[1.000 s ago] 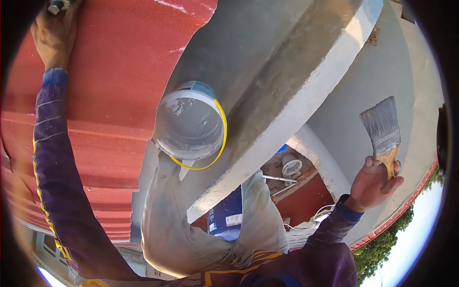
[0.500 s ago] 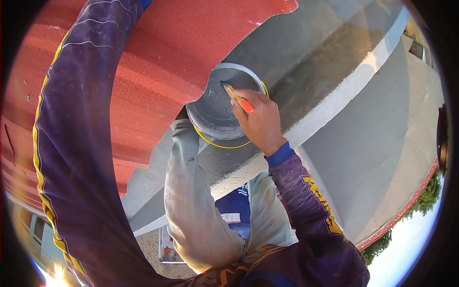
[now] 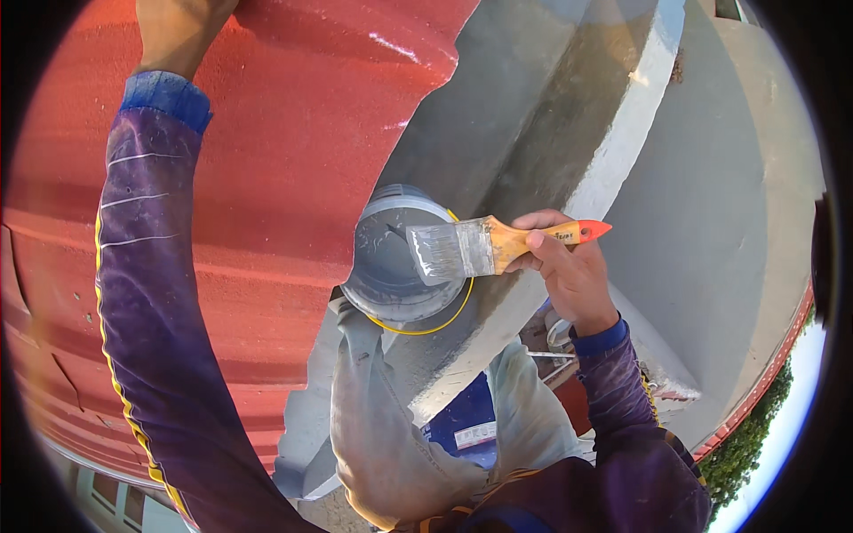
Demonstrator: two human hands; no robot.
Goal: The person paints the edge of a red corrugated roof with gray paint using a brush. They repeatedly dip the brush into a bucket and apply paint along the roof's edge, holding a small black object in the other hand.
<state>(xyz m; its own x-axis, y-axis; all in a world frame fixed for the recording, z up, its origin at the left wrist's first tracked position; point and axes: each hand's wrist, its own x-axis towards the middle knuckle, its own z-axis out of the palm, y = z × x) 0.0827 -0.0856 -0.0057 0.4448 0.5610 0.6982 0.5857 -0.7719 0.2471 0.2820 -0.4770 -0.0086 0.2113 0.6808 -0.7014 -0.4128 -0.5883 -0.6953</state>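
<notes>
Loading the paintbrush (image 3: 462, 249) over the paint pail (image 3: 395, 266).
The right hand (image 3: 569, 271) is gripping the brush handle; the left hand (image 3: 178, 31), braced on the red roof (image 3: 293, 160), is mostly out of view; judging next, a controlled lift avoiding drips.

Sunlit rooftop outdoors
A ribbed red metal roof (image 3: 293, 169) meets a grey concrete ledge (image 3: 569, 115); green trees (image 3: 755, 435) lie below.
</notes>
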